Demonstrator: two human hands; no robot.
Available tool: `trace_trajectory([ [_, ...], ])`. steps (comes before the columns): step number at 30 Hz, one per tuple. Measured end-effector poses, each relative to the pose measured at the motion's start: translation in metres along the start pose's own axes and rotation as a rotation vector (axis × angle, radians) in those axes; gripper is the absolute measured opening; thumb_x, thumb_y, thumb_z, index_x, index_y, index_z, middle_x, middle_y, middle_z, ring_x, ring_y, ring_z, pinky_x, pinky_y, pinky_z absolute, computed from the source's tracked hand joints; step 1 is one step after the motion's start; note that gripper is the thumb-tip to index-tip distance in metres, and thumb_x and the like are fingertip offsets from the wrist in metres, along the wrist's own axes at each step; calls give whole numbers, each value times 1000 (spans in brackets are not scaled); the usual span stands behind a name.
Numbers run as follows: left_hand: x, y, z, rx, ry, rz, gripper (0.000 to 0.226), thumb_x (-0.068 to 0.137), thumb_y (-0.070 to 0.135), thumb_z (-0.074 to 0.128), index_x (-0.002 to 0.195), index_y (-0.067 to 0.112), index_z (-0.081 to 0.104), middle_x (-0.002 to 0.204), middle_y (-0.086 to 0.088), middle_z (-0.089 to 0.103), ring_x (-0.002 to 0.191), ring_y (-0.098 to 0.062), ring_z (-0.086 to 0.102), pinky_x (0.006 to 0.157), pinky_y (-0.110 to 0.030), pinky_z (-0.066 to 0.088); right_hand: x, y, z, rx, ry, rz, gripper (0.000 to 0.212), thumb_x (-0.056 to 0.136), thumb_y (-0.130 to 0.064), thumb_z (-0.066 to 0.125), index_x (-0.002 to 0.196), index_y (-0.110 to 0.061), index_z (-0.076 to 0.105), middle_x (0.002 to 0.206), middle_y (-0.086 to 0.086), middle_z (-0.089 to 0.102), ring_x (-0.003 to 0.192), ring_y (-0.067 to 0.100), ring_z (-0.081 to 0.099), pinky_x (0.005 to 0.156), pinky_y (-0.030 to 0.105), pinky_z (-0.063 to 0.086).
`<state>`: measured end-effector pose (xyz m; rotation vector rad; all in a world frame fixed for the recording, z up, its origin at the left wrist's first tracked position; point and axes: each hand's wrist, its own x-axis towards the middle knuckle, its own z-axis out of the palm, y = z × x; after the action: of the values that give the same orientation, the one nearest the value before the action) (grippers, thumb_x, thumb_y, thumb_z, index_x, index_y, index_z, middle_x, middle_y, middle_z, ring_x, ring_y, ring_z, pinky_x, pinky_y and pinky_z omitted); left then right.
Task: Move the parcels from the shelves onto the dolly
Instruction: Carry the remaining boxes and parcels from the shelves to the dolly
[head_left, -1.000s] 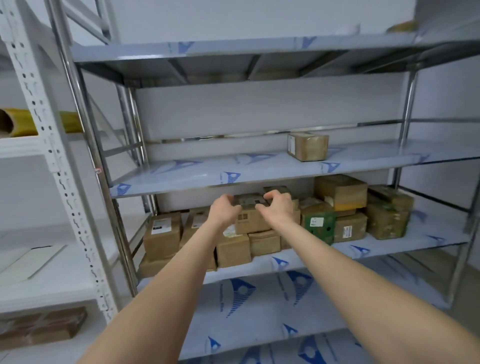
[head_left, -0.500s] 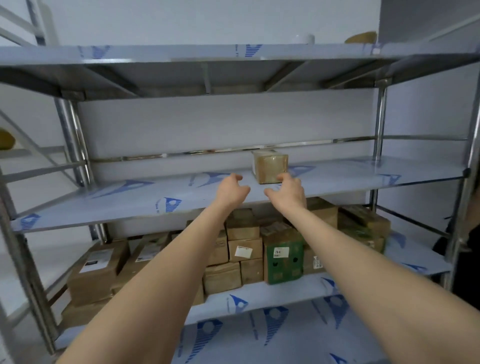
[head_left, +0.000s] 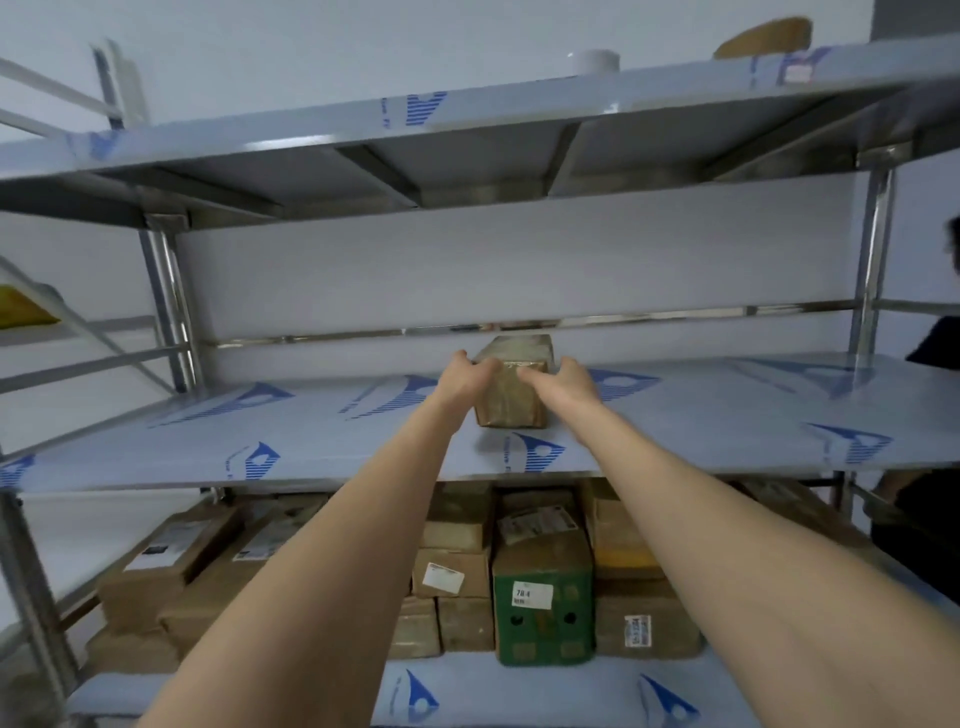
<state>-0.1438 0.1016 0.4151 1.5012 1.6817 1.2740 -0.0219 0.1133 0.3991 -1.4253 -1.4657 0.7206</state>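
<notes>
You are at the pick-up step: your left hand (head_left: 467, 376) and right hand (head_left: 569, 382) are cupped against opposite sides of the lone brown parcel (head_left: 511, 402), which sits on the middle shelf (head_left: 727, 415) towards its back. Whether your fingers have closed firmly I cannot tell. Next, squeeze evenly, draw it off the shelf, and turn to the dolly, which is out of view.

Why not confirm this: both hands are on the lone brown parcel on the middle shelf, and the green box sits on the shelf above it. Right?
Wrong on one point. In the head view, both hands, left and right, are on the lone brown parcel on the middle shelf, but the green box sits on the shelf below it.
</notes>
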Motion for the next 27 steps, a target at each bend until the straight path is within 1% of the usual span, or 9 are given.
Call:
trace_trajectory([
  [3,-3,2,3,-73,-3,-35,67,95,35,49,150,7,22,149,-12,34,133,-28,38,104,-38,38,4,4,4,132,-66,25,53,95,-38,59,137,-8,47,131,9,55,118,25,51,83,28,38],
  [6,-14,4,4,-168,15,-26,65,91,37,53,145,7,32,145,-13,41,130,-28,42,103,-40,39,-4,1,12,189,-78,27,39,96,-35,56,125,-9,57,114,5,59,102,22,53,85,30,44],
  [11,-29,-2,-10,-159,113,18,63,94,29,51,148,9,27,149,-10,36,131,-29,41,107,-41,38,-22,3,16,252,21,84,48,91,-31,63,131,-8,52,128,11,59,111,28,59,84,34,51],
  [15,-15,-14,-19,-148,130,-3,60,94,30,50,147,9,30,148,-10,37,131,-29,40,108,-43,37,-15,17,4,217,68,72,53,95,-28,60,140,-5,43,136,13,52,122,30,52,84,31,41],
  [19,2,-14,-7,-120,140,-27,62,94,32,48,148,8,28,149,-12,35,133,-32,38,108,-45,36,6,11,9,168,5,18,49,97,-38,54,136,-8,48,129,11,57,109,25,54,84,32,43],
  [21,18,-15,1,-120,150,-31,61,94,34,47,146,7,30,147,-13,38,131,-31,39,106,-42,37,21,11,14,170,-10,9,56,96,-44,51,139,-9,46,131,11,56,114,28,55,90,36,45],
  [24,34,-15,11,-137,137,-58,46,96,35,46,129,3,48,126,-11,51,109,-25,49,89,-36,40,39,13,18,153,-19,12,57,97,-48,48,138,-8,48,131,13,56,116,30,54,91,36,44],
  [26,38,-15,15,-166,156,-75,29,95,34,48,97,6,56,107,-10,54,95,-22,49,81,-33,39,46,12,18,177,-24,31,56,97,-49,48,134,-7,51,126,14,59,108,28,56,83,34,44],
  [27,38,-14,16,-179,178,-81,28,94,35,50,84,10,54,101,-10,54,91,-22,49,80,-34,39,48,12,18,200,-12,43,57,96,-50,49,134,-6,50,125,14,59,106,28,57,81,33,44],
])
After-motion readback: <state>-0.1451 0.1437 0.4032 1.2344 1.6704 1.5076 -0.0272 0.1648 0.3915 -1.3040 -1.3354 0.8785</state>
